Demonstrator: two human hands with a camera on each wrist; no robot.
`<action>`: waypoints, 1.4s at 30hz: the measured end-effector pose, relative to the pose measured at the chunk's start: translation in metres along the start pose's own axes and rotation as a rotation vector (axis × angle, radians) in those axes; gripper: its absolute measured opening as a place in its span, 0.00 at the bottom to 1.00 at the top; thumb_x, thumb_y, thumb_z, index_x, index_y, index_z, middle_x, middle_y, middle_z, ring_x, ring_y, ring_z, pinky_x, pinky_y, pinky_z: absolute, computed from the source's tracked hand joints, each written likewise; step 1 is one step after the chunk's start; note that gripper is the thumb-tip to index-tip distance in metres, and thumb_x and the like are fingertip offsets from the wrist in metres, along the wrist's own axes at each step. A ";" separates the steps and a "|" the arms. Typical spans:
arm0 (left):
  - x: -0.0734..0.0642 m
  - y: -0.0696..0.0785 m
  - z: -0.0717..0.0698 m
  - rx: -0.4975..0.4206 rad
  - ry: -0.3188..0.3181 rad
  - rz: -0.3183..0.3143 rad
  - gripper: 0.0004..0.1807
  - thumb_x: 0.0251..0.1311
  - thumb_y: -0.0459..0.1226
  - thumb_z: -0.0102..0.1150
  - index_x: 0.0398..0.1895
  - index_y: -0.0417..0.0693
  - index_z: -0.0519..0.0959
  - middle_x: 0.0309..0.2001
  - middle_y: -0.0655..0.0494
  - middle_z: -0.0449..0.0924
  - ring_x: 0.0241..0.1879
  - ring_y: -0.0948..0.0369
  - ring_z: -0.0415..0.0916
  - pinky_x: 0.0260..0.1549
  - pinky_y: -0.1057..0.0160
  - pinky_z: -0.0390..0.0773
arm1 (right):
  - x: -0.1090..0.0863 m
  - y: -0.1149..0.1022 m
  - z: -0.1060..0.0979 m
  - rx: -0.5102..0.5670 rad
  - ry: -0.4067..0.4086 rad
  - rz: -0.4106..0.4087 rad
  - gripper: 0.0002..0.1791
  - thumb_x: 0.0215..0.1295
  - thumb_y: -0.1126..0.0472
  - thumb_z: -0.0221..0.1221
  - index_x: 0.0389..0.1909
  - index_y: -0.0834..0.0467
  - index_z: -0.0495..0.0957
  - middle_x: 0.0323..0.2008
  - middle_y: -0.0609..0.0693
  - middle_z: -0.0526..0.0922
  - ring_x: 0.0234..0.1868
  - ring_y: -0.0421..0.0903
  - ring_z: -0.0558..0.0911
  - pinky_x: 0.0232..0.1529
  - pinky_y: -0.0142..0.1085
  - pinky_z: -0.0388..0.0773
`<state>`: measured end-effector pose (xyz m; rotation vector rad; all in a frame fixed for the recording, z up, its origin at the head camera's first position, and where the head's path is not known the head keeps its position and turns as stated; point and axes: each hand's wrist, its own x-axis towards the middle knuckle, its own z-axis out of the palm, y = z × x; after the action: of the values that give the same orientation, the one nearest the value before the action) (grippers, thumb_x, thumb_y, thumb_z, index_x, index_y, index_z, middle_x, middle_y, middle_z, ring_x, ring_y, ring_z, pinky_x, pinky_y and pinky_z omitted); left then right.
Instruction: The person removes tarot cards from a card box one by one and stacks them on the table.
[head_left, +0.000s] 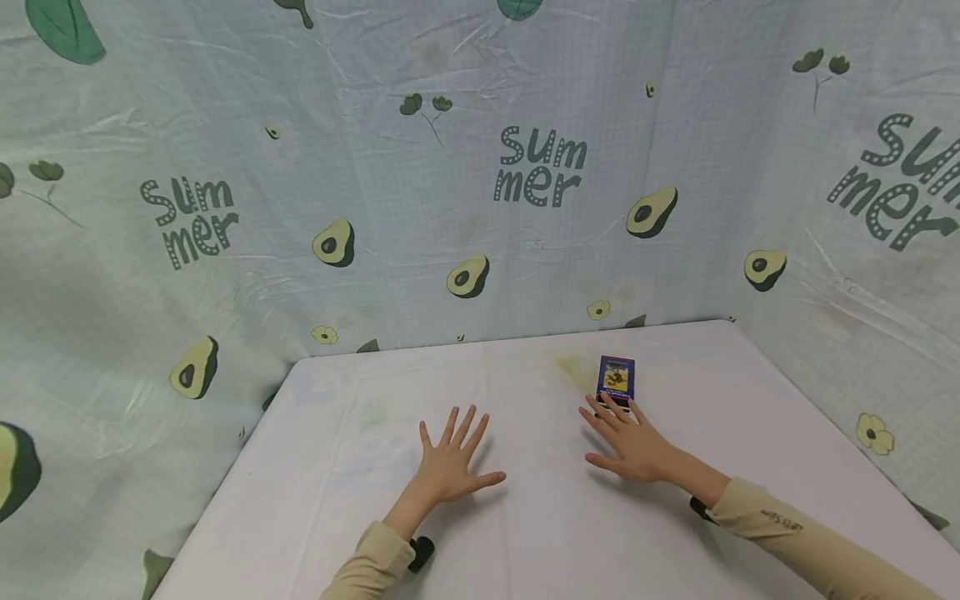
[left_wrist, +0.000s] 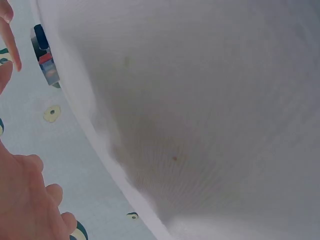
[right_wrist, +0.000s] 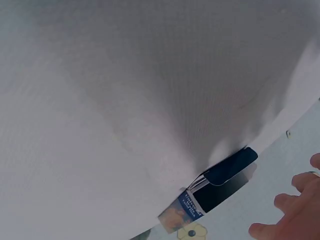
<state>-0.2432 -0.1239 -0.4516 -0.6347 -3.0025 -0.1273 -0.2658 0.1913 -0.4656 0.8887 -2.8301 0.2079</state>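
A small blue card box (head_left: 617,377) with a yellow picture on its face lies toward the far right of the table. Its near end stands open in the right wrist view, where the box's flap (right_wrist: 232,166) juts out over a dark inside. My right hand (head_left: 633,448) is spread just in front of the box, its fingertips overlapping the near end in the head view. To the left, my left hand (head_left: 447,468) hovers over the cloth with all fingers fanned out, holding nothing. Nothing is in the right hand's fingers either.
A white cloth (head_left: 360,467) covers the table, with a faint yellow stain near the box. Hanging fabric (head_left: 405,183) printed with avocados and "summer" stands behind the table and along both sides. A dark band (head_left: 422,553) sits at the left wrist.
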 end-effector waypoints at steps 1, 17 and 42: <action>0.000 0.000 0.000 0.003 0.000 0.000 0.48 0.47 0.68 0.43 0.69 0.56 0.48 0.71 0.54 0.41 0.70 0.49 0.36 0.55 0.27 0.40 | 0.000 0.002 0.000 0.003 -0.003 -0.003 0.39 0.59 0.38 0.47 0.67 0.53 0.53 0.68 0.56 0.53 0.68 0.58 0.51 0.62 0.63 0.45; 0.002 -0.001 0.002 0.006 -0.029 0.012 0.46 0.49 0.67 0.43 0.69 0.58 0.46 0.71 0.55 0.41 0.70 0.50 0.35 0.55 0.27 0.38 | -0.001 0.025 -0.005 0.007 0.022 -0.059 0.35 0.61 0.42 0.49 0.65 0.54 0.56 0.67 0.56 0.57 0.67 0.57 0.55 0.61 0.62 0.47; 0.006 -0.009 -0.004 -0.001 0.045 0.179 0.43 0.51 0.63 0.47 0.68 0.57 0.51 0.69 0.54 0.52 0.69 0.53 0.45 0.55 0.28 0.46 | 0.000 0.045 -0.023 -0.048 0.117 -0.089 0.30 0.58 0.51 0.55 0.61 0.58 0.64 0.61 0.60 0.66 0.62 0.60 0.63 0.58 0.59 0.55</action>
<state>-0.2519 -0.1305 -0.4476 -0.8842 -2.8855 -0.1314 -0.2894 0.2321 -0.4466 0.9576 -2.6697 0.1735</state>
